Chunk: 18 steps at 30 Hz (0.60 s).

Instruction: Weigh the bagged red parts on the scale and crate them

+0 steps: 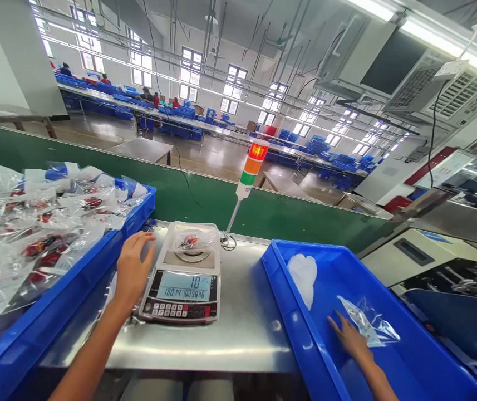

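My left hand [133, 268] is beside the digital scale [178, 278], with thumb and fingers apart and nothing in them. On the scale's pan lies a clear plastic bag [192, 240] with small red and dark parts in it. The scale's display [183, 286] lights up and reads 10 on its top line. Inside the right blue bin, my right hand [353, 338] has its fingers spread, right beside a clear bag with white print [369, 323]. Whether a fingertip touches that bag, I cannot tell. A white, rounded piece [304, 277] lies against the bin's left wall.
A blue bin [140, 210] at left is heaped with filled clear bags. Behind the scale stands a signal tower [251, 168], its red lamp lit. The right blue bin [278, 295] sits beside a beige machine [413, 256]. A green partition [209, 195] runs along the table's back.
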Motion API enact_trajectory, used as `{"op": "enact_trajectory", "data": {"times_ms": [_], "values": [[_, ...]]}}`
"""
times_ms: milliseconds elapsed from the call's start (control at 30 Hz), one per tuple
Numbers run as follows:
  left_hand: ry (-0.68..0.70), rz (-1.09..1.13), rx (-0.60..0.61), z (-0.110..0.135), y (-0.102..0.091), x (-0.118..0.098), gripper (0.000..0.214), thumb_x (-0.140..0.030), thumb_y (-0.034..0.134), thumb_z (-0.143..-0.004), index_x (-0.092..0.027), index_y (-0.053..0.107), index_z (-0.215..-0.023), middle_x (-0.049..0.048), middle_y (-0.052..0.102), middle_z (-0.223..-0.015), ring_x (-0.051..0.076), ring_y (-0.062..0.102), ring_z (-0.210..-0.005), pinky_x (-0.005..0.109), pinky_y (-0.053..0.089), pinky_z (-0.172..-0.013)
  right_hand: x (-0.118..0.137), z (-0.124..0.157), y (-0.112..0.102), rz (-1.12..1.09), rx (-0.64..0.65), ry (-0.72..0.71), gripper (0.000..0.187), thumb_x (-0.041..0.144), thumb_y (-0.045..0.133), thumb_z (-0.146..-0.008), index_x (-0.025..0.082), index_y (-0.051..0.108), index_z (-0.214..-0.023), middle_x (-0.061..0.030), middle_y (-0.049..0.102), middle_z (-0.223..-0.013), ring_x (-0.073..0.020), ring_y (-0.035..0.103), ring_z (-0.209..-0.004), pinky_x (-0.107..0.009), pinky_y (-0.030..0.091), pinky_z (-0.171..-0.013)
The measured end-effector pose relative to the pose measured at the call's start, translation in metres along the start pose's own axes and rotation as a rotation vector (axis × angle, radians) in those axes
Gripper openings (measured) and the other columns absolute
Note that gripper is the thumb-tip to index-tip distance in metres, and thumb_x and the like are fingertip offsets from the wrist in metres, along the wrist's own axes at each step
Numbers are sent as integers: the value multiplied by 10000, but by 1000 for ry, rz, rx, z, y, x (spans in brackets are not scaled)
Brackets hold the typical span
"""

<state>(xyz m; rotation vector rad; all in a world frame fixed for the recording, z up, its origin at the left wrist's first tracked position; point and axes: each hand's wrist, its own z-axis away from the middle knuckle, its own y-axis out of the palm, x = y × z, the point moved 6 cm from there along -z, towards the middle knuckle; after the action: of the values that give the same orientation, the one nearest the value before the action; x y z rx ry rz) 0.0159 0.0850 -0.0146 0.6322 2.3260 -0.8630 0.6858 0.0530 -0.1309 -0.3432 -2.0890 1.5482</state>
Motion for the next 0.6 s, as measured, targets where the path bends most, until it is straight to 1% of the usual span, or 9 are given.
{"op": "enact_trajectory", "data": {"times_ms": [100,167,233,333,400,433,500,567,600], "values": [[1,39,79,16,10,-12,295,-413,474,-947,-215,688,-991,114,716,-1176,307,630,-1186,490,489,-1103,-24,15,22,2,48,45,527,554,356,-881,320,714,-1189,-196,717,-1228,-469,676,-1166,-706,527,-904],[30,65,116,18,13,-25,279,-381,462,-964,-216,686,-975,106,715,-1172,291,629,-1184,465,503,-1090,-33,14,26,6,38,57,536,509,336,-889,308,708,-1219,-222,715,-1193,-487,656,-1191,-716,521,-915],[53,80,131,16,14,-38,278,-359,446,-983,-216,684,-963,102,713,-1179,279,628,-1186,448,509,-1085,-36,4,21,-5,-20,44,597,521,328,-903,253,682,-1301,-268,692,-1238,-517,594,-1278,-730,495,-960],[53,88,143,18,13,-49,285,-358,437,-1003,-220,683,-962,95,713,-1187,271,630,-1187,438,519,-1077,-36,-17,9,-60,-105,93,741,618,353,-902,201,574,-1473,-292,527,-1525,-585,386,-1450,-823,390,-1015],[42,95,156,23,10,-49,291,-385,442,-1004,-230,685,-963,89,720,-1178,277,641,-1176,448,528,-1073,-32,-25,5,-99,-72,174,765,644,393,-893,216,549,-1507,-295,443,-1599,-622,302,-1481,-894,337,-962],[37,96,155,26,8,-47,298,-415,448,-1000,-238,686,-966,85,724,-1169,287,648,-1166,466,531,-1073,-29,-26,4,-109,-35,195,752,625,407,-898,204,555,-1503,-314,429,-1600,-636,296,-1476,-911,329,-927],[23,88,125,33,1,-40,332,-510,464,-980,-265,687,-965,75,734,-1136,321,665,-1133,529,534,-1072,-17,-21,4,-110,27,186,693,540,432,-916,148,584,-1467,-345,431,-1582,-636,332,-1453,-890,353,-909],[-8,63,80,39,-6,-31,393,-629,467,-942,-299,681,-945,67,736,-1098,367,673,-1107,614,522,-1071,-6,-16,4,-87,37,151,611,436,441,-935,116,612,-1427,-328,461,-1568,-581,404,-1427,-805,407,-955],[-30,49,84,40,-7,-26,411,-666,463,-927,-313,673,-939,65,732,-1100,385,669,-1117,646,505,-1086,-3,-14,5,-72,25,142,561,378,438,-943,127,630,-1406,-300,499,-1550,-535,451,-1405,-743,437,-975]]}}
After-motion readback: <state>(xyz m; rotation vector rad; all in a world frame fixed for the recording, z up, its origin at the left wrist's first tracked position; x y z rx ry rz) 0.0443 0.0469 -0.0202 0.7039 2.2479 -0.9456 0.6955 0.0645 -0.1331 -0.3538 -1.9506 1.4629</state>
